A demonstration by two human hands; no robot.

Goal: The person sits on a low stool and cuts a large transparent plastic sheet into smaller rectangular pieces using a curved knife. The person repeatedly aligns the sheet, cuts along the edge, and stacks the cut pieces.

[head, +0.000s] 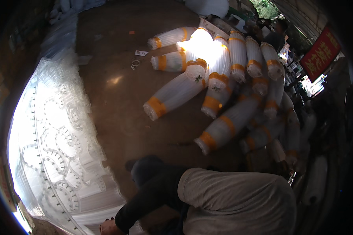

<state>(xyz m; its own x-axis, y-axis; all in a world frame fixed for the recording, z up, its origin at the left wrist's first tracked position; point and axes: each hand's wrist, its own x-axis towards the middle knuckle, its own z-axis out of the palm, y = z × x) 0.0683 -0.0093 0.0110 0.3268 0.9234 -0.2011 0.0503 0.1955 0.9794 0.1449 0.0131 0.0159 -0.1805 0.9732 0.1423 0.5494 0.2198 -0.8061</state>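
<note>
My right hand (108, 227) is at the bottom edge, at the end of a dark sleeve (147, 202) coming from under a grey short sleeve. It is over pale, layered clear plastic (100, 216), its fingers partly cut off by the frame, so its grip is unclear. Left of it spreads a brightly lit heap of clear plastic sheeting (85, 188). Coiled clear strips (60, 163) with evenly spaced dark marks show on the heap, and one long strip (42, 164) runs along its length. My left hand is out of view.
Beyond my dark-clothed knee (147, 170), long plastic-wrapped bundles (176, 94) bound with orange tape lie piled on the brown floor (120, 97). Nearby are a pale ring (135, 63) and a printed card (141, 53). Farther back are a white crate (214, 28), people (272, 33) and a red banner with writing (320, 54).
</note>
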